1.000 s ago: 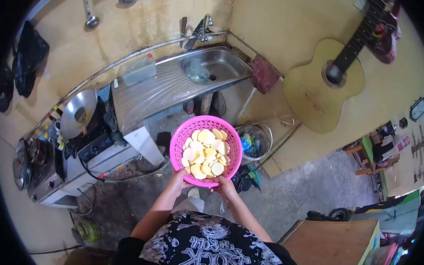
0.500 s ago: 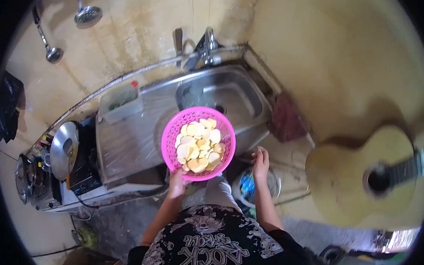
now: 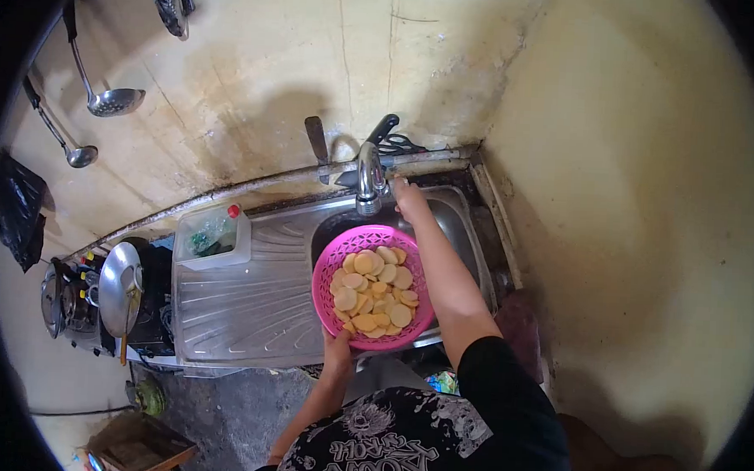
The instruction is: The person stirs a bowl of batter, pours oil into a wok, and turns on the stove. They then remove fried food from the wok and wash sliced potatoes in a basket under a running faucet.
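A pink perforated basket (image 3: 324,316) full of pale yellow slices (image 3: 376,291) is tilted slightly over the front of the steel sink (image 3: 469,239). My left hand (image 3: 338,349) grips its near rim at the lower left, fingers partly hidden beneath it. My right hand (image 3: 409,198) reaches past the basket to the right side of the chrome faucet (image 3: 369,180), its fingers closed on the faucet's handle. No water stream can be made out under the spout.
A clear plastic tub (image 3: 213,238) with a red-capped item stands on the ribbed drainboard (image 3: 247,314). Left of it, a wok (image 3: 121,287) sits on the stove. Knives (image 3: 316,140) and scissors stand behind the faucet. Ladles (image 3: 82,156) hang on the wall.
My right hand has moved from beside the basket, up and forward to the faucet. The basket, still in my left hand, sits closer over the sink. The view has shifted, and the guitar is out of sight.
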